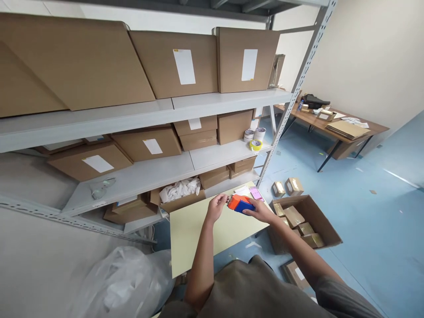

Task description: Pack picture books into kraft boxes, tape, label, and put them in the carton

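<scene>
My right hand [261,211] is wrapped round the blue end of an orange and blue hand-held tool [239,202], which looks like a label gun. The tool is held above a pale yellow table [192,234]. At the tool's left end is my left hand [217,207], its thumb and fingers pinched together. What the left fingers hold, if anything, is too small to make out. Just behind the tool, a pink-screened phone [256,193] and some white paper [242,191] lie at the table's far edge.
A grey metal shelf [205,102] with cardboard boxes [185,66] rises in front. Tape rolls [255,145] stand on it. To the right, an open carton [323,221] holds several small boxes. A plastic bag [126,282] bulges at lower left. A brown desk [374,125] stands farther back.
</scene>
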`<state>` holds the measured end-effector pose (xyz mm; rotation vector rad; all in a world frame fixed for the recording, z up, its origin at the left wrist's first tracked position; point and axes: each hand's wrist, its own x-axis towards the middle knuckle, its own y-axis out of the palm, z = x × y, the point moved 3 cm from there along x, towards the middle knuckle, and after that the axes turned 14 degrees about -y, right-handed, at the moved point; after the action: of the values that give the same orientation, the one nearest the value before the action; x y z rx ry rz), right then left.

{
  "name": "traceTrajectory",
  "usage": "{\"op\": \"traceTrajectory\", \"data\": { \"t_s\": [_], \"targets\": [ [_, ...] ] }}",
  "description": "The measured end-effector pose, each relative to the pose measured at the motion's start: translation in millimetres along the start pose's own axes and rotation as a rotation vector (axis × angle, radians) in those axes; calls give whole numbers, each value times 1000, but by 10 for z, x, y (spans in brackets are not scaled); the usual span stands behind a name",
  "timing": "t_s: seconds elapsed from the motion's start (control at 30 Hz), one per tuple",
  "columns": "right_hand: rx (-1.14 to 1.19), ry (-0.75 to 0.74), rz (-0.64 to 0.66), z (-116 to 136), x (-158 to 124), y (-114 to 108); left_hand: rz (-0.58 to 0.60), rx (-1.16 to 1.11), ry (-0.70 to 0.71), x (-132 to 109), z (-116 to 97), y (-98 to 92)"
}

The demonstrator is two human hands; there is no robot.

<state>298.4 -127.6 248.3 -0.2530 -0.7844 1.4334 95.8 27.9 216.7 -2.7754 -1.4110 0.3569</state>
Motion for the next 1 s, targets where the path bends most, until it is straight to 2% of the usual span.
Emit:
{"op": "traceTrajectory", "data": {
  "t_s": [0.17, 0.33, 0.43, 0.53, 0.63, 0.8, 1.0],
  "targets": [
    [-13, 31, 26, -36, 121, 78, -67, 15, 18, 41, 18, -94],
    [-24, 59, 81, -190, 237, 15, -205, 135, 62, 188, -159, -114],
    [-58, 50, 77, -295, 326, -85, -276, 257, 125, 298, -352, -64],
    [-60, 17, 83, -397, 442, -202, -381, 381, 271, 369, -534, 45],
    [-52, -24, 94, -517, 575, -338, -507, 426, 361, 421, -605, 164],
    [-85, -76, 144, -794, 782, -536, -643, 294, 198, 571, -531, 182],
    [-95, -117, 199, -1139, 1009, -569, -557, 423, 164, 731, -616, 137]
  ]
}}
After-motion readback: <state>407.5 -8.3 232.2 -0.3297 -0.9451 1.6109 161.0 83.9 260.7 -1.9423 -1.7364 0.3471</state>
